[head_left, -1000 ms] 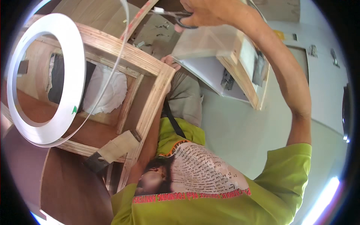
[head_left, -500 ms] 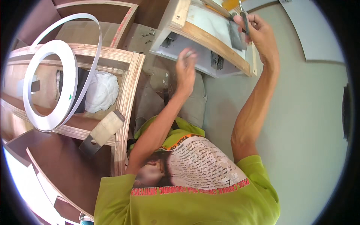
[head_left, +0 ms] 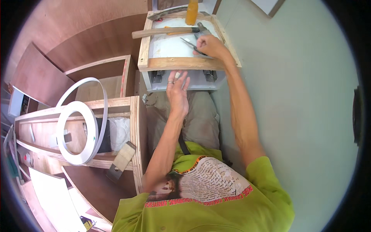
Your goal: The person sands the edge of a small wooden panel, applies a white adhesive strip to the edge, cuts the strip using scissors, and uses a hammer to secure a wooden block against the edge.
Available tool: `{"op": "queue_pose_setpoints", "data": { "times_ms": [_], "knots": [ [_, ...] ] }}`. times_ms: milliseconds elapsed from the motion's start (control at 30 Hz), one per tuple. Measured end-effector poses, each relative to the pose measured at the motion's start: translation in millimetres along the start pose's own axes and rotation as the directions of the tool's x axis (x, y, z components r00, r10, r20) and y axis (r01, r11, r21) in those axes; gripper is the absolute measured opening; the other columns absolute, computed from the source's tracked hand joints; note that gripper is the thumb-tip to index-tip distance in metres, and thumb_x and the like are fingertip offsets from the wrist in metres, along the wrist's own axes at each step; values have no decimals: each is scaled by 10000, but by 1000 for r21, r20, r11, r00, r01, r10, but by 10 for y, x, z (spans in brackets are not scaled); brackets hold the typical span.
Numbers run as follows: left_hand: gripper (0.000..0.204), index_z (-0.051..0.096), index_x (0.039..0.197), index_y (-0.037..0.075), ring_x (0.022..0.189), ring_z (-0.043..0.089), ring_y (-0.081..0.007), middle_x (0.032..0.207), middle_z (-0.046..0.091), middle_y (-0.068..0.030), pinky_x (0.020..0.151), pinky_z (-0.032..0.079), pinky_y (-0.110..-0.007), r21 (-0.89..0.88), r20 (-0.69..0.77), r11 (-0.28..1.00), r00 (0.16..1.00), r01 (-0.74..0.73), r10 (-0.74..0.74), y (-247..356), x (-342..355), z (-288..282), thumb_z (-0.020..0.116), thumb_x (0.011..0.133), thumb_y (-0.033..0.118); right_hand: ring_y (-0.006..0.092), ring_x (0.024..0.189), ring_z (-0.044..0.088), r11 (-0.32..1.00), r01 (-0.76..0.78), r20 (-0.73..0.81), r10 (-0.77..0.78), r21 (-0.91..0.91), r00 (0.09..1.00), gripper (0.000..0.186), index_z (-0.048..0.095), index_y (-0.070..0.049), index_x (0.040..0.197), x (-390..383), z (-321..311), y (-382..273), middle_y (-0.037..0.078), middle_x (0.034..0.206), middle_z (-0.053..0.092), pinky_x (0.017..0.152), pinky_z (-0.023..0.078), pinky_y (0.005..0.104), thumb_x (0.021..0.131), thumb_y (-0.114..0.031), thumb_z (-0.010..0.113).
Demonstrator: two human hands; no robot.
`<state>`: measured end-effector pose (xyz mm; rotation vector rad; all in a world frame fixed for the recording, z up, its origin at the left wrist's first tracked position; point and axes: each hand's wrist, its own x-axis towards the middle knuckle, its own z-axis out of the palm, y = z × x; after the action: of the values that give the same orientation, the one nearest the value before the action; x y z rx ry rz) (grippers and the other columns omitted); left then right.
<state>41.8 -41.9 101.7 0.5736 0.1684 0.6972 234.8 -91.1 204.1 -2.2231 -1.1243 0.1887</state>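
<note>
At the left, a white coil of edge banding (head_left: 79, 133) is seen lying on an open plywood frame (head_left: 133, 127), with a small wooden block (head_left: 123, 156) resting near the frame's lower right corner. Further right, the left hand (head_left: 177, 91) is held open with fingers spread, just below the front rail of a wooden drawer box (head_left: 181, 63); whether it touches the rail cannot be told. The drawer box is shown upside up with a pale grey bottom panel, light timber rims and metal brackets under its front edge. A hammer (head_left: 170, 31) is laid across its far part and an orange bottle (head_left: 192, 12) stands at the far rim. The right hand (head_left: 210, 45) is closed on a slim metal tool (head_left: 192, 44) resting on the panel near the right rim. The box appears assembled; judged from this, only small fitting work seems left.
</note>
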Motion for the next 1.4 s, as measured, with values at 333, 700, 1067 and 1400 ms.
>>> {"op": "queue_pose_setpoints", "data": {
  "times_ms": [333,700,1067,1400],
  "knots": [
    [523,275,1377,-15,1188,490,-279,1314,425,-179,1003,414,-392,91,-37,993,997,70,-67,-7,-114,-275,466,899,78,279,843,665,546,-287,232,170,787,958,462,518,120,1093,507,367,-240,241,937,632,719,574,326,890,-288,602],
    [370,384,1277,-14,1062,570,-253,1194,526,-163,921,478,-353,207,-190,947,960,246,-207,-331,-248,-833,450,930,95,428,986,600,30,-225,180,502,974,846,568,323,78,1264,1270,818,-307,347,1149,505,785,561,496,924,-327,533],
    [312,437,1208,6,997,600,-217,1118,578,-137,875,492,-324,297,-138,930,974,216,-182,-245,-263,-793,491,924,123,377,1107,546,-352,116,163,670,929,724,451,368,16,1264,1393,885,-412,217,1205,502,906,483,525,897,-204,514],
    [313,459,1202,15,981,607,-217,1095,591,-128,861,495,-317,368,-183,894,963,254,-198,-298,-310,-926,513,914,126,234,742,595,-726,321,50,438,609,897,213,468,-3,1020,1316,452,-648,111,864,558,807,537,423,905,-182,457]
  ]
}}
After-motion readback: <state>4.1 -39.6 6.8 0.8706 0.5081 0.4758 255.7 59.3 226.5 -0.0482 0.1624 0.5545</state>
